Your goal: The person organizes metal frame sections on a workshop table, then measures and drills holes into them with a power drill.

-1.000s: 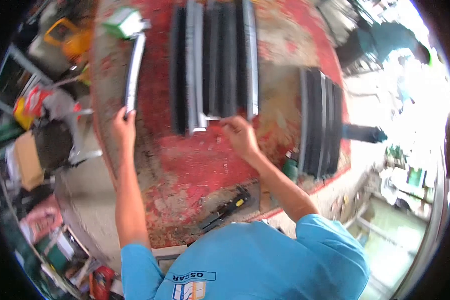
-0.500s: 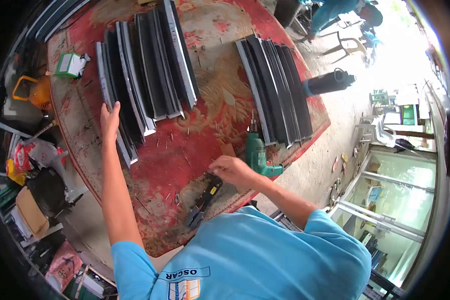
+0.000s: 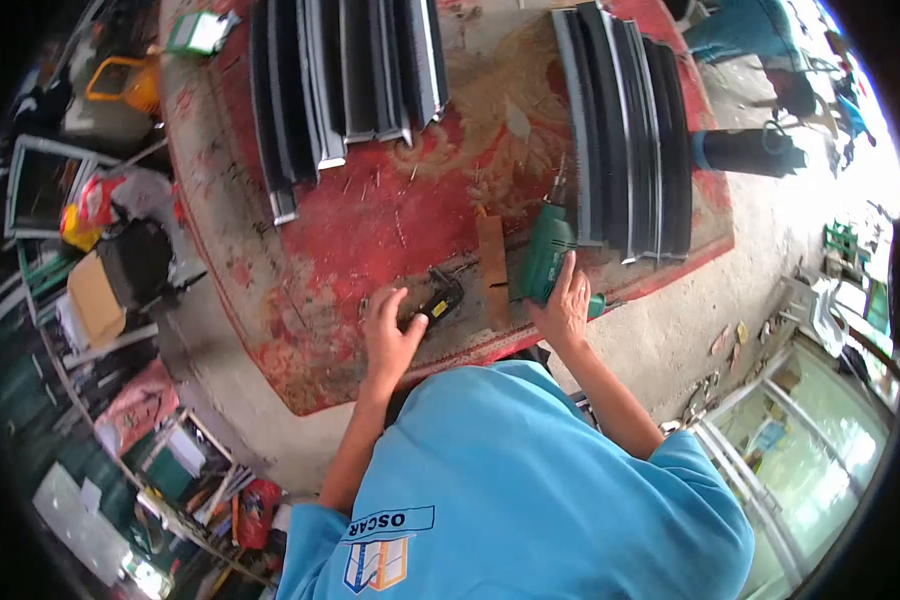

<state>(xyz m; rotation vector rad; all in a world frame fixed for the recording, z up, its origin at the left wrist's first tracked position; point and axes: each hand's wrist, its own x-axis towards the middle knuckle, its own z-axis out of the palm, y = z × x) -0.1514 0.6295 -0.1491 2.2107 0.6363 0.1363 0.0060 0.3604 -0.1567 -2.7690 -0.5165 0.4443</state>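
My left hand (image 3: 392, 335) is at the table's near edge, fingers and thumb apart around a black hand tool (image 3: 444, 302) with a yellow label. My palm hides that tool's near end. My right hand (image 3: 564, 308) grips the handle of a green power drill (image 3: 550, 250), which lies on its side with its bit pointing away from me. Between the two tools lies a narrow brown strip (image 3: 493, 270).
Long dark metal profiles lie in a left stack (image 3: 345, 80) and a right stack (image 3: 625, 140) on the worn red table (image 3: 340, 250). A green-and-white box (image 3: 198, 34) sits at the far left. A dark cylinder (image 3: 748, 152) is beyond the right edge. Another person (image 3: 745, 30) is at upper right.
My left hand has left the left profile stack and come down to the black tool. My right hand has moved right onto the drill. The view has turned and shifted.
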